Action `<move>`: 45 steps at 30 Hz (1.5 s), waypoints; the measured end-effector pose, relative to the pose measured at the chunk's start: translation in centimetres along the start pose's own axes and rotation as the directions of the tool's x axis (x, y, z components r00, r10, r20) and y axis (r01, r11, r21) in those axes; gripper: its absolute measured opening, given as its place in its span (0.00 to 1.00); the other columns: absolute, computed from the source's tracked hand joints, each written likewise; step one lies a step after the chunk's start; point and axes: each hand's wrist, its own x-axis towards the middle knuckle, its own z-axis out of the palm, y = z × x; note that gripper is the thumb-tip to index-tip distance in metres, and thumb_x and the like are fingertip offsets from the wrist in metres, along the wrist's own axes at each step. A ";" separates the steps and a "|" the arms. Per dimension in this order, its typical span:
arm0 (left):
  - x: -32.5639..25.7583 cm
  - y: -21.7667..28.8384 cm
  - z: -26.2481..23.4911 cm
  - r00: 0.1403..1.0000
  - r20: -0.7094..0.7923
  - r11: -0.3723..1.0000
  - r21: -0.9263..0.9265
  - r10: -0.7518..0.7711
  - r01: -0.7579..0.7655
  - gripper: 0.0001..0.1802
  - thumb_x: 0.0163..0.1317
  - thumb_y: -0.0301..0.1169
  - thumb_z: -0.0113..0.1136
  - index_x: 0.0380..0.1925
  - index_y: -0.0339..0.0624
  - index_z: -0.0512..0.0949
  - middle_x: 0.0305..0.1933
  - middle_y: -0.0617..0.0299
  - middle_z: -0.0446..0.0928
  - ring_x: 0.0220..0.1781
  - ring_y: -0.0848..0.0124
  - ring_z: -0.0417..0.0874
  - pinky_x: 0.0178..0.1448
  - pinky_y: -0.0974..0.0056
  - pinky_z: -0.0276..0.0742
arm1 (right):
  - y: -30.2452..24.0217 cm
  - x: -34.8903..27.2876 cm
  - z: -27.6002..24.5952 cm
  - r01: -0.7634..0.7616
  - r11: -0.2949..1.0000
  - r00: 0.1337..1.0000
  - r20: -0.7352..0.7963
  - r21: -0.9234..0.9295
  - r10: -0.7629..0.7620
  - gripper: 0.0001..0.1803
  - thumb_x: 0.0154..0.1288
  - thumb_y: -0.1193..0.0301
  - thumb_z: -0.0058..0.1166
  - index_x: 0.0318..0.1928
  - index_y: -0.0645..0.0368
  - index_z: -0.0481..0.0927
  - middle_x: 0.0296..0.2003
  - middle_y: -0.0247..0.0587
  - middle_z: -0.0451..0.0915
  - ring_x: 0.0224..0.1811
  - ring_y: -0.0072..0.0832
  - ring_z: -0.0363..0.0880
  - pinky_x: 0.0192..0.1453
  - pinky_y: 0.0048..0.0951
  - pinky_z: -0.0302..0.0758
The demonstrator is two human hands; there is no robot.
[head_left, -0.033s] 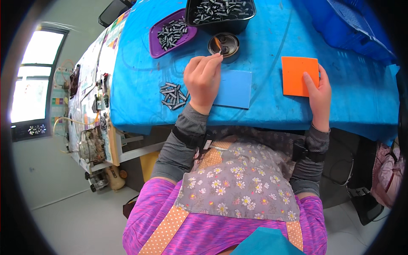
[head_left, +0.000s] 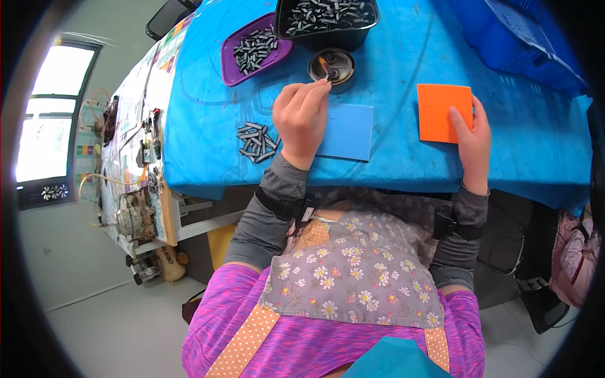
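Observation:
My left hand (head_left: 301,120) is closed in a pinch, its fingertips at the near edge of a round dark metal can burner (head_left: 340,68). A small orange flame (head_left: 324,65) rises right at those fingertips. Only a tiny end of what they pinch shows, too small to name. A light blue square pad (head_left: 346,132) lies beside and partly behind this hand. Left of it is a loose pile of short black-and-white striped strips (head_left: 257,142). My right hand (head_left: 474,135) grips the right side of an orange square pad (head_left: 438,113), thumb on top, fingers behind.
Beyond the burner stands a black tub (head_left: 365,38) of similar strips, with a purple tray (head_left: 230,66) of them to its left. A blue plastic crate (head_left: 504,38) sits at the far right. Blue cloth (head_left: 397,167) covers the table; its front edge is close to my body.
The flame has flickered and changed shape slightly. Both hands and the pads stay in place.

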 end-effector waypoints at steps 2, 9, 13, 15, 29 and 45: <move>-0.3 0.0 0.0 0.999 0.001 0.999 0.004 0.054 -0.054 0.11 0.41 0.19 0.65 0.28 0.43 0.80 0.33 0.66 0.82 0.32 0.67 0.79 0.35 0.65 0.75 | -0.3 -0.1 -0.2 -0.017 1.000 1.000 0.000 -0.016 0.017 0.24 0.65 0.71 0.56 0.58 0.68 0.68 0.43 0.43 0.80 0.45 0.22 0.78 0.49 0.23 0.74; -2.9 2.5 -5.2 0.901 0.300 0.948 -0.135 0.315 -0.286 0.12 0.43 0.24 0.61 0.32 0.43 0.80 0.39 0.66 0.82 0.34 0.71 0.78 0.32 0.68 0.71 | -1.0 -0.1 0.5 -0.057 0.997 0.998 0.015 0.050 0.057 0.24 0.65 0.72 0.55 0.58 0.69 0.67 0.43 0.43 0.80 0.44 0.22 0.79 0.46 0.23 0.75; -3.5 2.6 -6.6 0.825 0.399 0.914 -0.238 0.401 -0.329 0.11 0.44 0.25 0.61 0.31 0.42 0.81 0.39 0.65 0.83 0.33 0.71 0.79 0.29 0.69 0.69 | -2.2 -1.9 3.3 -0.022 0.986 0.999 0.050 0.163 0.014 0.25 0.63 0.71 0.57 0.58 0.66 0.68 0.39 0.42 0.81 0.41 0.23 0.80 0.45 0.24 0.76; -3.8 2.3 -6.7 0.806 0.416 0.905 -0.251 0.420 -0.342 0.11 0.44 0.25 0.60 0.32 0.42 0.80 0.40 0.66 0.82 0.34 0.72 0.80 0.29 0.69 0.70 | -3.7 -2.9 4.6 -0.024 0.999 0.975 0.222 -0.043 0.033 0.25 0.61 0.70 0.58 0.58 0.63 0.70 0.35 0.42 0.82 0.39 0.21 0.80 0.42 0.25 0.76; -4.4 2.1 -6.7 0.818 0.427 0.913 -0.305 0.386 -0.272 0.11 0.44 0.26 0.61 0.31 0.42 0.79 0.40 0.65 0.81 0.35 0.71 0.79 0.29 0.68 0.73 | -8.0 -3.1 8.9 0.487 0.756 0.807 0.556 -0.437 -0.199 0.23 0.57 0.68 0.56 0.55 0.53 0.73 0.22 0.48 0.78 0.24 0.45 0.78 0.27 0.40 0.72; -4.6 2.1 -6.8 0.858 0.384 0.928 -0.286 0.341 -0.240 0.11 0.44 0.26 0.61 0.32 0.43 0.79 0.37 0.67 0.81 0.34 0.71 0.78 0.31 0.68 0.74 | -4.0 -0.9 5.3 0.196 0.949 0.907 0.413 -0.245 -0.081 0.25 0.60 0.70 0.58 0.58 0.61 0.72 0.40 0.46 0.82 0.43 0.30 0.82 0.45 0.26 0.77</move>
